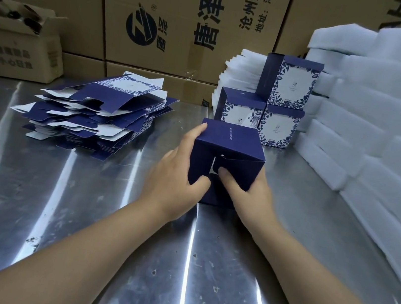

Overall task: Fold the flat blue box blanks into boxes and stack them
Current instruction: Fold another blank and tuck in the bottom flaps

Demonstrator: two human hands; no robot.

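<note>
Dark blue cardboard box (232,143), half folded, sits between both hands on the shiny steel table (81,212). The left hand (177,174) grips its left side, fingers over the far edge. The right hand (248,192) holds its lower right side, thumb pressing a near flap. Left of the left hand lies a pile of flat blue-and-white box blanks (101,111). Just beyond the hands, three folded blue floral boxes (281,106) are stacked beside white foam sheets (380,126).

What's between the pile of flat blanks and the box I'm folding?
Head view: only bare steel table lies between the blanks and the box, plus your left hand gripping it.
</note>
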